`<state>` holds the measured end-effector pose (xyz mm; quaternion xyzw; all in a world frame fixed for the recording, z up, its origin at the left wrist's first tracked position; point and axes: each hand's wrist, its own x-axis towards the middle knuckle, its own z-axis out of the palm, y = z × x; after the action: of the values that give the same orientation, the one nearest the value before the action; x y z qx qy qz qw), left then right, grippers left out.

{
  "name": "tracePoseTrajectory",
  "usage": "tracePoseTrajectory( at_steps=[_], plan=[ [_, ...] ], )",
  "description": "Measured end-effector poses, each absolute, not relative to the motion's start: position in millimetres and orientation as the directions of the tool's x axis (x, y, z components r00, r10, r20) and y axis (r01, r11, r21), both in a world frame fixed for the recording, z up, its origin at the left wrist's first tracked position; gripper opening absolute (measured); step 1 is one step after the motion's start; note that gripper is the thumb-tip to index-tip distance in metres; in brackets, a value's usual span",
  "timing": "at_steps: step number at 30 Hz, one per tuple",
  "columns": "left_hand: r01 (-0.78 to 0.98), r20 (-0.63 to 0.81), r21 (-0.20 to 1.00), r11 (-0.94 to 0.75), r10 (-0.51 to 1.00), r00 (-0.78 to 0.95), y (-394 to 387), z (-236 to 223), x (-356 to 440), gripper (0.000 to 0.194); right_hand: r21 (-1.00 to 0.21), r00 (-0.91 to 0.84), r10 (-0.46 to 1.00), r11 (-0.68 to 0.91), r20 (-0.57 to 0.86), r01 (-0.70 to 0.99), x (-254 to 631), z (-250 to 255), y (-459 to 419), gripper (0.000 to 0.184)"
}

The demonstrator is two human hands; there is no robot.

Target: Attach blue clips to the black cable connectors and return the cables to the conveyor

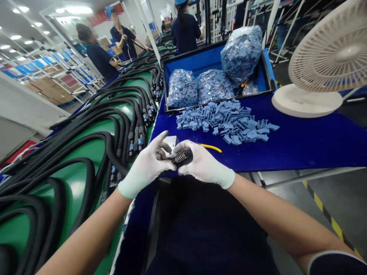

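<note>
Blue-covered bench [286,151]: left hand [146,164] and right hand [203,164], both white-gloved, grasp a spring-sleeved black cable end [182,157] above the bench edge. Loose blue clips [226,122] lie beyond, unfitted; more remain in plastic bags [213,86] inside a tray [192,51]. Black cables [109,143] lie alongside, their ends in a row.

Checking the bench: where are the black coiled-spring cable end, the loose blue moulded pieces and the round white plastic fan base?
Black coiled-spring cable end [181,157]: head view, on the coils.
Loose blue moulded pieces [226,123]: head view, pile's middle.
Round white plastic fan base [306,101]: head view, top face.
</note>
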<state>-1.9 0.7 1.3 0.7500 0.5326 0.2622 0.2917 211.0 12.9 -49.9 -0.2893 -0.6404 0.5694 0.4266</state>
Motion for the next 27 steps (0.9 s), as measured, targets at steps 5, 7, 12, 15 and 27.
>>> tracePoseTrajectory(
  at_steps=[5,7,12,15,27],
  plan=[
    [0.608,0.049,0.756,-0.242,0.947,0.317,7,-4,4,0.077,-0.984,-0.431,0.885,0.147,0.175,-0.099,211,-55,11,0.045],
    [0.621,0.183,0.689,-0.373,0.919,0.349,3,-7,5,0.047,-0.988,-0.444,0.886,0.093,0.138,-0.121,212,-56,11,0.047],
    [0.668,0.345,0.451,-0.592,0.806,0.481,-11,-14,5,0.028,-0.992,-0.443,0.892,0.042,0.089,-0.115,214,-56,11,0.051],
    [0.701,0.352,0.404,-0.589,0.807,0.475,-18,-15,8,0.031,-0.993,-0.45,0.888,0.051,0.095,-0.109,214,-55,10,0.052],
    [0.695,0.313,0.296,-0.656,0.754,0.578,-14,-16,5,0.027,-0.963,-0.587,0.81,-0.156,0.004,-0.221,213,-62,13,0.062]
  ],
)
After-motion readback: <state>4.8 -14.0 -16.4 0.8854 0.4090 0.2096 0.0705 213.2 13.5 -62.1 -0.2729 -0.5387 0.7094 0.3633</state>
